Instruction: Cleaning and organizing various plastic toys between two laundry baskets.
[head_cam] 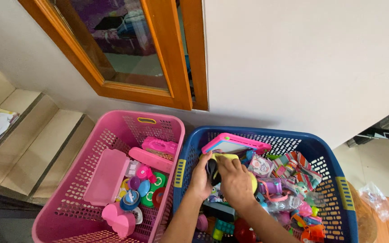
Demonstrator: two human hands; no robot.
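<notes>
Both my hands are inside the blue basket, over a heap of small toys. My left hand and my right hand together grip a yellow and dark toy in the basket's near-left part. A pink-framed toy tablet leans just behind it. Packets, a striped pouch and several small plastic toys lie to the right of my hands.
A pink basket stands left of the blue one, holding a pink lid, a pink toy camera and round toy pieces. Stairs rise at the left. A wooden-framed window and white wall are behind. A plastic bag lies at right.
</notes>
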